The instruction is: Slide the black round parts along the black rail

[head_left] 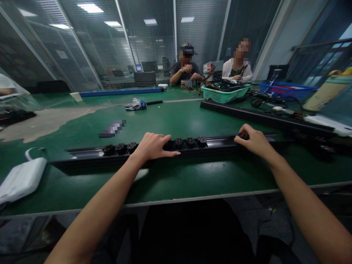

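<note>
A long black rail (220, 146) lies across the green table (178, 121) near its front edge, with several small black sockets (189, 142) seated in its channel. My left hand (154, 146) rests on the rail's middle, fingers stretched out flat over it and over the sockets. My right hand (254, 141) sits further right on the same rail, fingers curled down and pinching a small black part (243, 136) in the channel.
A second black rail (261, 118) lies behind, at the right. A white box (22, 179) sits at the front left. A green basket (225, 94) of cables, a blue tray (284, 89) and a grey rag (135, 105) lie further back. Two people sit at the far side.
</note>
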A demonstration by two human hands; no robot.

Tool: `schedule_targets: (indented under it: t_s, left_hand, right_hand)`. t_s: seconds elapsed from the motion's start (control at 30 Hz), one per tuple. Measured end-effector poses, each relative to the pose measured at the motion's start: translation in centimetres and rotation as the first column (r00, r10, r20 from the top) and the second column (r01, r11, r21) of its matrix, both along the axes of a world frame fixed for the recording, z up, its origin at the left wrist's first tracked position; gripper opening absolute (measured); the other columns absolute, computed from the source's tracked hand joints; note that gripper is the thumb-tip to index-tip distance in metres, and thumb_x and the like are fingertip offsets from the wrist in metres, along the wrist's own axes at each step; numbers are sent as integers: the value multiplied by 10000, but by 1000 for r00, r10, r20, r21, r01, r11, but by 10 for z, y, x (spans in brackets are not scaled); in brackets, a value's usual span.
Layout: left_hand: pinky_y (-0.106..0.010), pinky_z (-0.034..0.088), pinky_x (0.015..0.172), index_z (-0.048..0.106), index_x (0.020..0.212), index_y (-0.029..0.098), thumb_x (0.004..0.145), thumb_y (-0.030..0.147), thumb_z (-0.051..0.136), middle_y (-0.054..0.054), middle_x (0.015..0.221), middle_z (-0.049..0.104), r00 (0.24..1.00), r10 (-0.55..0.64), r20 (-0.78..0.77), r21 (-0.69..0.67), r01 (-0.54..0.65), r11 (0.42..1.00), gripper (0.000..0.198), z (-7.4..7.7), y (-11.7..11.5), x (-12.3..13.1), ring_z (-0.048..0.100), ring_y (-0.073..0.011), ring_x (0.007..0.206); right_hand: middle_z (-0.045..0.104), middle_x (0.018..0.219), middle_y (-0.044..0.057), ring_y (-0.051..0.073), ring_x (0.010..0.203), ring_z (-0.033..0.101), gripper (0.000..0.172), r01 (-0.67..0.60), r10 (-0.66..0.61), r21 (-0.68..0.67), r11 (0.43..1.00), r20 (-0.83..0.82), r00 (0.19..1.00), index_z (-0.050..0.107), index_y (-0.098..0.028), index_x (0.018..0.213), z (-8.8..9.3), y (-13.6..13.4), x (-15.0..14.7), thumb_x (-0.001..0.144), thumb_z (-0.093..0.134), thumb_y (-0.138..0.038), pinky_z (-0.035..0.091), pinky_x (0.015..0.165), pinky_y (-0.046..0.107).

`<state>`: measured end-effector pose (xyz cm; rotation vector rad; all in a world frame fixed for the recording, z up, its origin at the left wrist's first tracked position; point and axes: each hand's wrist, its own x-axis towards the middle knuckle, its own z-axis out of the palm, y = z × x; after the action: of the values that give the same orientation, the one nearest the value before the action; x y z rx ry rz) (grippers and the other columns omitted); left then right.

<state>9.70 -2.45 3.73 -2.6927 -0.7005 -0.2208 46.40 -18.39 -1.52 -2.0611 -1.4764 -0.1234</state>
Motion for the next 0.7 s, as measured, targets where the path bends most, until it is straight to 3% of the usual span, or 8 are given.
schedule_targets:
  t_s: [0.53, 0.7]
  left_hand:
    - [-292, 235, 559, 634, 945, 205, 772, 854, 278, -97, 809, 710, 1000, 12, -15, 11, -11, 1000, 760, 0, 0, 0, 637, -230, 687]
    - [-292, 259, 572, 640, 930, 202, 765, 860, 284, -107, 810, 711, 1000, 14, -15, 5, -14, 1000, 766, -1, 0, 0, 635, -234, 687]
  right_hand:
    - [585, 756, 26, 198, 682, 544, 207, -15, 14, 31, 999, 35, 999, 473, -243, 796, 2, -1, -1, 752, 581, -414, 382, 627, 315]
    - [589, 734, 23, 196, 664, 549, 233, -19, 20, -42, 999, 19, 1000, 464, -245, 796, 7, 0, 4, 757, 573, -447, 384, 624, 313]
